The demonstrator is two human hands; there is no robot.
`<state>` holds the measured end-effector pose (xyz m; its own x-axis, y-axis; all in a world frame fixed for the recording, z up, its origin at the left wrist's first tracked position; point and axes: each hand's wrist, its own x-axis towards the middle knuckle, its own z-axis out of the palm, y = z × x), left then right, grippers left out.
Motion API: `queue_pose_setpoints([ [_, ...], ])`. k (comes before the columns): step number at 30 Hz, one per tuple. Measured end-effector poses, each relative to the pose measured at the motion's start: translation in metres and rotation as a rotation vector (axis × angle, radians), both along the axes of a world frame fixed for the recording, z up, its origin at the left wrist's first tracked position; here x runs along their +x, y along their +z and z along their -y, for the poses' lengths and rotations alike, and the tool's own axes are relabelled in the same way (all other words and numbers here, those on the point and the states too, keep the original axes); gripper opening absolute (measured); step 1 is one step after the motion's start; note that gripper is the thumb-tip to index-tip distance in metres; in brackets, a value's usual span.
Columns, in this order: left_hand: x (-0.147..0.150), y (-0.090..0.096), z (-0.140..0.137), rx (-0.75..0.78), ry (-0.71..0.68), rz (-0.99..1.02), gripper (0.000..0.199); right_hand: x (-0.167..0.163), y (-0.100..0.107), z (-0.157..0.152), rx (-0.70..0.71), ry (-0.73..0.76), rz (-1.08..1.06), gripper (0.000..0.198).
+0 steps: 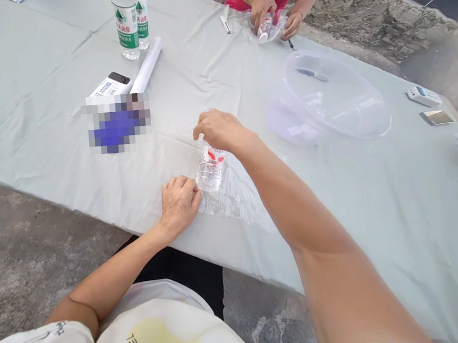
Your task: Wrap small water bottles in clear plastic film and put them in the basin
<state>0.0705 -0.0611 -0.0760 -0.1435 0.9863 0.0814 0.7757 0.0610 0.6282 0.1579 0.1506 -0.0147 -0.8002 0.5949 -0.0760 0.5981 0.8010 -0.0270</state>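
Note:
A small water bottle (210, 172) with a red-and-white label lies on its side on a sheet of transparent plastic film (235, 200). My left hand (180, 201) is closed beside the bottle's base, its thumb and fingers pinching the film's edge. Over the bottle's other end curls my right hand (221, 130), hiding the cap. Its fingertips are bent down and pinch the film at the upper left of the bottle. How far the film wraps around the bottle is hard to tell.
A translucent plastic basin (330, 97) stands right of my hands on the covered table (49, 154). Two large water bottles (126, 29), a white roll (147, 67) and a phone-like box (111, 84) lie left. Across the table, a co-worker's hands (262, 10) hold another small bottle in film.

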Motion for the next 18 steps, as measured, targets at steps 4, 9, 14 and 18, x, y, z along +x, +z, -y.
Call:
queue_pose_setpoints([
  [4, 0.005, -0.003, 0.001, 0.098, 0.04, 0.147, 0.011, -0.034, -0.013, -0.024, -0.059, 0.019, 0.242, 0.011],
  [9, 0.011, -0.01, -0.002, 0.173, 0.066, 0.275, 0.015, -0.05, -0.012, -0.02, 0.006, 0.113, 0.449, 0.011],
  [14, 0.014, -0.018, -0.004, 0.32, 0.101, 0.295, 0.018, -0.038, 0.011, -0.004, 0.004, 0.077, 0.534, 0.022],
  [18, 0.019, -0.02, -0.005, 0.429, 0.092, 0.234, 0.016, -0.01, 0.015, -0.009, 0.062, 0.078, 0.422, 0.019],
])
